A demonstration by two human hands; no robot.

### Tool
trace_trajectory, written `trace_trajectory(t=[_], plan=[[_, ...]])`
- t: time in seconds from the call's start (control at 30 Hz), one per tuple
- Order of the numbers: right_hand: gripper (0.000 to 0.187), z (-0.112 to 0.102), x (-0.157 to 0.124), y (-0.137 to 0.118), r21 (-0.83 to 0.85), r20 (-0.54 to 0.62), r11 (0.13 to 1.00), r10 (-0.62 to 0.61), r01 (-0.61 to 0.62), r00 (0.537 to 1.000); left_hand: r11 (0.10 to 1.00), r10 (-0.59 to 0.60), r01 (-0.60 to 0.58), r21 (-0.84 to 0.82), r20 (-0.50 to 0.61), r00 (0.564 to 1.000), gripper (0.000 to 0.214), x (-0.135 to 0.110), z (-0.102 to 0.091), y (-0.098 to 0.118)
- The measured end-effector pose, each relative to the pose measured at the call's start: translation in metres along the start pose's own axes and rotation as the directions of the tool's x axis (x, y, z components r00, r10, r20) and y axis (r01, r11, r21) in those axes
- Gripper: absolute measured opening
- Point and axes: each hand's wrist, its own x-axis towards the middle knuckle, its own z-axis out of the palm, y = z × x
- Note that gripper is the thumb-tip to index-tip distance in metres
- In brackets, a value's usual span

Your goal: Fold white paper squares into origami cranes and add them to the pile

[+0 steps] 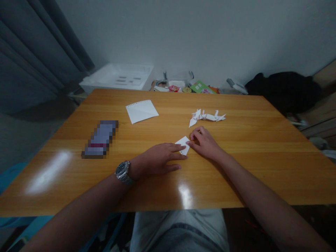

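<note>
A small piece of white folded paper [185,140] lies on the wooden table with one corner pointing away from me. My left hand [164,158], with a metal watch [124,170] on the wrist, lies flat with its fingers stretched out, and some of them rest over the paper. At the paper's right corner is my right hand [206,142], its fingers curled and the thumb at the edge. Whether a fingertip is under the paper is hidden. Just beyond the right hand lie several joined folded white paper pieces [208,117].
A sheet of white paper [142,111] with a perforated edge lies at the back left of the table [244,122]. A blurred-out phone [101,139] is at the left. Past the far edge stand a white foam box [118,75] and assorted packets [202,87]; dark cloth [283,89] lies right.
</note>
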Motion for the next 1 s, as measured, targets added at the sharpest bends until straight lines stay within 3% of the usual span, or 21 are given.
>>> trace_trajectory(t=[0.2,0.53,0.7,1.0], plan=[[0.017,0.001,0.0,0.0,0.017,-0.011,1.0,-0.016,0.017,1.0,1.0,-0.025,0.024,-0.016,-0.049,0.999,0.042,0.003,0.003,-0.001],[0.017,-0.002,0.002,-0.004,0.047,-0.016,0.999,-0.017,0.018,1.0,0.993,0.04,-0.028,0.117,-0.105,0.994,0.042,0.004,0.014,-0.006],[0.012,-0.004,0.003,-0.003,0.081,-0.039,0.996,-0.038,0.041,0.998,0.984,-0.047,0.06,0.166,-0.083,0.995,0.047,0.007,0.013,-0.001],[0.021,0.002,0.002,-0.001,0.157,-0.028,0.964,-0.212,0.214,0.977,0.986,-0.042,0.06,0.154,-0.119,0.992,0.039,0.009,0.017,-0.006]])
